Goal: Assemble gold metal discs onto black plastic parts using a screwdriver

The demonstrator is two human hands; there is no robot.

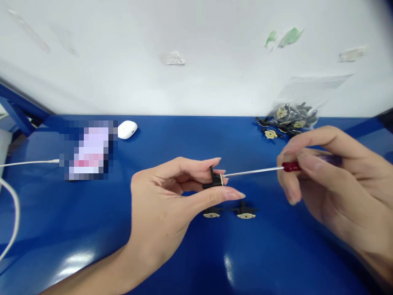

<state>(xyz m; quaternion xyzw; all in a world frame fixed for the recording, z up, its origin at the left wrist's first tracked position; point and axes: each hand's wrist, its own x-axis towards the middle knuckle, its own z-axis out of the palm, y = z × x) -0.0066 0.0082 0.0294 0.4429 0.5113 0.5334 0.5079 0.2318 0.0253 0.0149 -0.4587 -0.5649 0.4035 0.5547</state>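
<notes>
Between the thumb and fingers of my left hand (172,196) is a small black plastic part (215,180) with a thin pale disc on its right face. My right hand (337,184) is closed on the red handle of a screwdriver (254,171). Its metal shaft points left, and the tip meets the disc side of the part; I cannot make out a screw there. Below my left thumb, two similar black parts lie on the table, one partly hidden (211,213) and one farther right (246,212), each with a gold-coloured disc facing me.
More black parts with gold discs (270,134) lie at the back right, beside a clear plastic bag (302,108) holding several. A blurred-out phone (90,151) with a white cable (30,162) and a white earbud case (127,130) rest on the blue table (172,141) at left.
</notes>
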